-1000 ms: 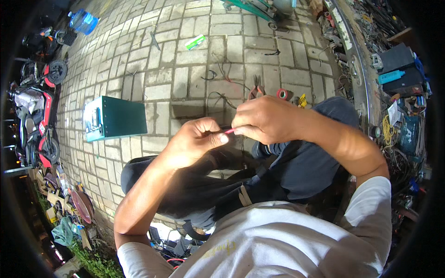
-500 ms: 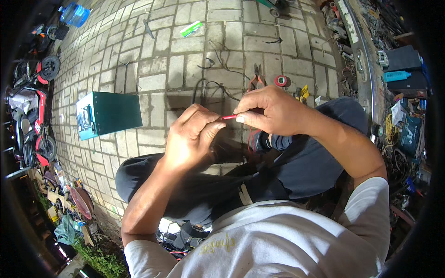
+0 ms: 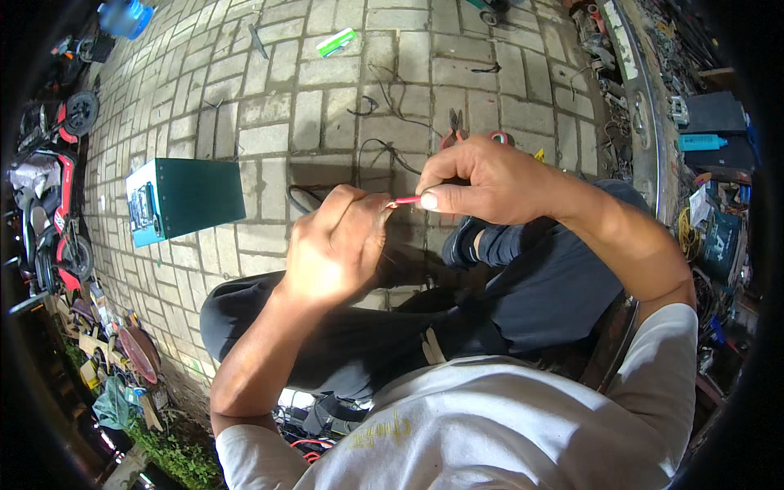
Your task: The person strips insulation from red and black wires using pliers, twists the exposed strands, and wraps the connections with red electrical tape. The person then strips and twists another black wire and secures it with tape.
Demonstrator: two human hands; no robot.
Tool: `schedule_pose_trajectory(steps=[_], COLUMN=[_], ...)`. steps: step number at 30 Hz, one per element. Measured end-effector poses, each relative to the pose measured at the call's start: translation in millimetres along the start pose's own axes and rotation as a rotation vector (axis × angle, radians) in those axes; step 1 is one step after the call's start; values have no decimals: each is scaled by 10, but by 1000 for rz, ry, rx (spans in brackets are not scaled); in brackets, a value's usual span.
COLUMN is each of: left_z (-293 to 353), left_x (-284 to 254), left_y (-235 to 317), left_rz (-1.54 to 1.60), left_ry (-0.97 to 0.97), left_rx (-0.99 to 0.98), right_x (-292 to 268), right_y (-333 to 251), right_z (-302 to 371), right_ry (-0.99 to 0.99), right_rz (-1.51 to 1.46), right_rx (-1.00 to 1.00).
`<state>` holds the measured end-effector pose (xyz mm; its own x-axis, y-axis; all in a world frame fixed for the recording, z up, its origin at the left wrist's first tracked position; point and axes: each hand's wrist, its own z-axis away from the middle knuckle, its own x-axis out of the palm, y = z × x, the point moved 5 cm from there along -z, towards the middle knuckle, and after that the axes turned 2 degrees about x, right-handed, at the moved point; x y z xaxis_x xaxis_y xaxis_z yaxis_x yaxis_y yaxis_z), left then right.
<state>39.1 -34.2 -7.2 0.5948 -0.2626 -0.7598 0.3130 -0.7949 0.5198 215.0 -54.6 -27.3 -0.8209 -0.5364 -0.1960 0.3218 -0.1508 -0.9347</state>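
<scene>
A short red wire (image 3: 407, 200) runs between my two hands, with bare copper strands showing at its left end. My right hand (image 3: 498, 181) pinches the red insulation between thumb and forefinger. My left hand (image 3: 336, 241) is closed at the copper end, its fingertips partly hidden behind its own knuckles. A black cable (image 3: 300, 198) bends out from behind the left hand. Just beyond the right hand lie red-handled pliers (image 3: 455, 124) and a roll of red tape (image 3: 501, 137), both partly covered by that hand.
On the paving to the left stands a dark green metal box (image 3: 200, 196). Thin black wires (image 3: 398, 102) and a green-and-white packet (image 3: 336, 42) lie farther off. Tools and scrap crowd the right edge, near a blue bottle (image 3: 702, 142). A red scooter (image 3: 65, 188) stands far left.
My left hand has rolled over at the wire end, and copper strands now show. My right hand has shifted slightly right. The black cable has swung left toward the left hand.
</scene>
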Motion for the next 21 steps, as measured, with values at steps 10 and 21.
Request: schedule_pose_trajectory(steps=[10,21], left_z=[-126,-25], left_x=[15,316], left_y=[-153,-485], left_rz=[16,818], left_ry=[28,-97], left_rx=[-53,-785], right_x=[-7,-1721], right_y=[141,1502], right_z=[-53,0], right_ry=[-84,99], right_rz=[-749,453], right_rx=[191,257])
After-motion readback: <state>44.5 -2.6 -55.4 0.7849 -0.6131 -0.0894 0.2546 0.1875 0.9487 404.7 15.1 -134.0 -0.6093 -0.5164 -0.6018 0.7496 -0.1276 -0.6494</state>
